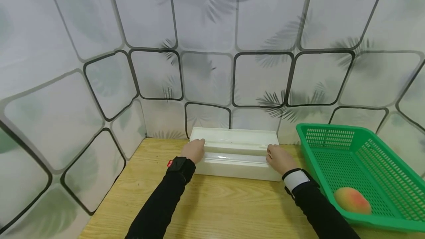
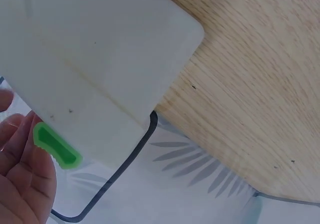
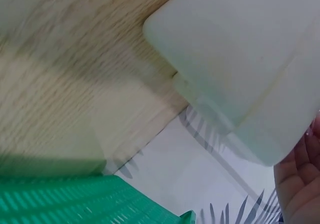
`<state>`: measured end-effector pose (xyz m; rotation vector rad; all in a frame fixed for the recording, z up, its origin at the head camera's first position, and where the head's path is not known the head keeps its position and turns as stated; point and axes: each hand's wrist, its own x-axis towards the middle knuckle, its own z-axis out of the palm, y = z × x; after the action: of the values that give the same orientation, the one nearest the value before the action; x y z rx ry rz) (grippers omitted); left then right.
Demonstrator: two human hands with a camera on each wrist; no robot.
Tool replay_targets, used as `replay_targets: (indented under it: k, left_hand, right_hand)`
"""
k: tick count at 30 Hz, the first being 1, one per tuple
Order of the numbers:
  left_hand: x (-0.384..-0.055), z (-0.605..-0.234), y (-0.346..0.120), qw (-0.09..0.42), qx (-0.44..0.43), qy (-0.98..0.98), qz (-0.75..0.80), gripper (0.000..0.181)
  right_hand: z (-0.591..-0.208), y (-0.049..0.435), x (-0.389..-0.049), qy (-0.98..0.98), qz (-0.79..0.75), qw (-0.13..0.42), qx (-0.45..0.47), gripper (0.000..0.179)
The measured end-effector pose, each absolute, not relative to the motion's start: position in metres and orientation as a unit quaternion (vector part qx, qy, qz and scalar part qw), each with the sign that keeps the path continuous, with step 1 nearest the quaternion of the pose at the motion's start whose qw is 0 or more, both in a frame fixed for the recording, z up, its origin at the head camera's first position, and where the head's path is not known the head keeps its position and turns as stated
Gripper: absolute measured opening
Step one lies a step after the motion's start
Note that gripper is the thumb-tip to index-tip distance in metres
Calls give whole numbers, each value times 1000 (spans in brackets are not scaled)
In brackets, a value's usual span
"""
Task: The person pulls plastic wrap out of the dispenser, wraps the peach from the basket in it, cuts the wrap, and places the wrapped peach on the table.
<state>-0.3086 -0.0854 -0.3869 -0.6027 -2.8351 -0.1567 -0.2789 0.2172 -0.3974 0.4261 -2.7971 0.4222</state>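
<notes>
A long white cling film dispenser (image 1: pixel 235 171) sits on the table against the back wall, its lid (image 1: pixel 234 135) raised. Inside the gap a shiny roll (image 1: pixel 232 157) of clear film shows. At the lid's left end my left hand (image 1: pixel 194 151) grips the front edge with curled fingers. The right hand (image 1: pixel 281 158) holds the same edge at the other end. A green slider (image 2: pixel 57 146) on the lid edge shows beside the fingers in the left wrist view. The right wrist view shows the dispenser's end, with most fingers of that hand cut off or hidden.
To the right stands a green plastic basket (image 1: pixel 320 180), close to my right forearm, with a peach (image 1: pixel 352 200) lying in it. A patterned curtain (image 1: pixel 206 73) hangs behind and to the left of the wooden table (image 1: pixel 219 209).
</notes>
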Motion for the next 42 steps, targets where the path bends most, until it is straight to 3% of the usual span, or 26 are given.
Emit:
replay_targets:
  k: [8,23,31,42]
  left_hand:
    - [-304,-383,-91,123,-211,-970,-14,9]
    - [-307,-376,-95,118,-195,-974,2,10]
    - [-307,-366,-98,139,-209,-968,-12,7]
    - [-313,-336,-102,72,-195,-978,-35,4]
  right_hand:
    - [-397,218,-279,-970,103,156,157,19]
    - [-394,231,-286,-963,56,199,171,17]
    - [-379,231,-283,-968,67,180,161,14]
    - [-352,234,-288,-966,59,185,171,11]
